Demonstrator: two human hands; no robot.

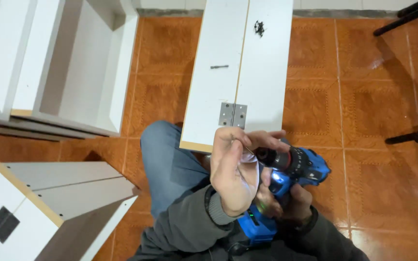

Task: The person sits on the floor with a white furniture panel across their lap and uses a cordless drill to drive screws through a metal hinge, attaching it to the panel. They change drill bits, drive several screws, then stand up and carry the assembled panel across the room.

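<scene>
Orange-brown glazed floor tiles spread under everything, and on them lay the biggest pieces: white laminated cabinet carcasses, one open-sided unit at the upper left and another boxy section at the lower left with a dark square patch on its face. Straight ahead of the person lay two long white boards set edge to edge, joined near their close end by a small silver metal hinge. A loose dark screwdriver bit lay on the left board, and a small heap of black screws sat on the right one. Black furniture legs crossed the upper right corner. Below the boards, a knee in blue jeans showed. The blue and black cordless drill was held low, just in front of the boards' near edge, its chuck pointing left. The right hand was clamped around the drill's grip, while the left hand curled its fingers closed at the chuck, pinching something small I could not make out.
</scene>
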